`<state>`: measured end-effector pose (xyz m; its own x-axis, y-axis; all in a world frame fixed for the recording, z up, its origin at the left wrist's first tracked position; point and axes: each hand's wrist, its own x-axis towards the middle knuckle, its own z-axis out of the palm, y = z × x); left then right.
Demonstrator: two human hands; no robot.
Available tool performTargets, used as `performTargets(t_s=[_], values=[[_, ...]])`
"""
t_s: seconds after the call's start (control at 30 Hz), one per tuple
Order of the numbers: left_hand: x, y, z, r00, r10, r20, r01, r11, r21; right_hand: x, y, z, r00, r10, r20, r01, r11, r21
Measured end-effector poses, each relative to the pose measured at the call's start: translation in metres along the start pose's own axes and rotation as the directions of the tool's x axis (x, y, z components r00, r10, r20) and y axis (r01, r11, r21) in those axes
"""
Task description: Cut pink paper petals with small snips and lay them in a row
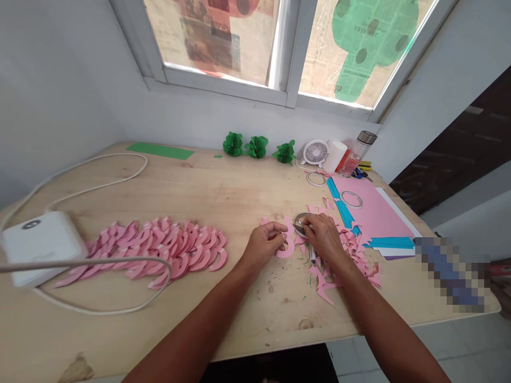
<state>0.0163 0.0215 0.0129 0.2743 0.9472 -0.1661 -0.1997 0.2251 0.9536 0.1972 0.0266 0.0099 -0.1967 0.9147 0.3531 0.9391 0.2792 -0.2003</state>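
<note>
My left hand pinches a curved pink paper cutout just above the table. Close beside it, my right hand has its fingers closed on the edge of a roll of tape; a small dark bit shows at the fingertips, too small to name. Under and around the right hand lie pink paper scraps and a slim white-and-dark tool, partly covered. To the left, many curved pink cutouts lie in overlapping rows.
A white box with a looping cable stands at left. Green paper figures, a small fan and a bottle line the back. Pink sheets, blue strips and a flat ring lie right.
</note>
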Motion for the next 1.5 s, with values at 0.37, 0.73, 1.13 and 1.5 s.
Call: performTargets(t_s=[0.37, 0.73, 1.13, 1.5], values=[[0.008, -0.012, 0.002, 0.998, 0.067, -0.001, -0.067, 0.996, 0.062, 0.000, 0.001, 0.004, 0.999, -0.019, -0.046, 0.018, 1.000, -0.021], [0.002, -0.007, 0.011, 0.873, 0.437, 0.218, -0.479, 0.675, 0.562, -0.002, 0.002, 0.004, 0.993, 0.081, -0.086, -0.063, 0.979, 0.192], [0.005, -0.017, 0.012, 0.796, 0.457, 0.397, -0.572, 0.351, 0.741, -0.003, 0.005, 0.004, 0.993, 0.079, -0.090, -0.052, 0.962, 0.270], [0.001, -0.016, 0.013, 0.750, 0.495, 0.439, -0.615, 0.277, 0.738, -0.004, 0.004, 0.011, 0.995, 0.066, -0.071, -0.044, 0.960, 0.278]])
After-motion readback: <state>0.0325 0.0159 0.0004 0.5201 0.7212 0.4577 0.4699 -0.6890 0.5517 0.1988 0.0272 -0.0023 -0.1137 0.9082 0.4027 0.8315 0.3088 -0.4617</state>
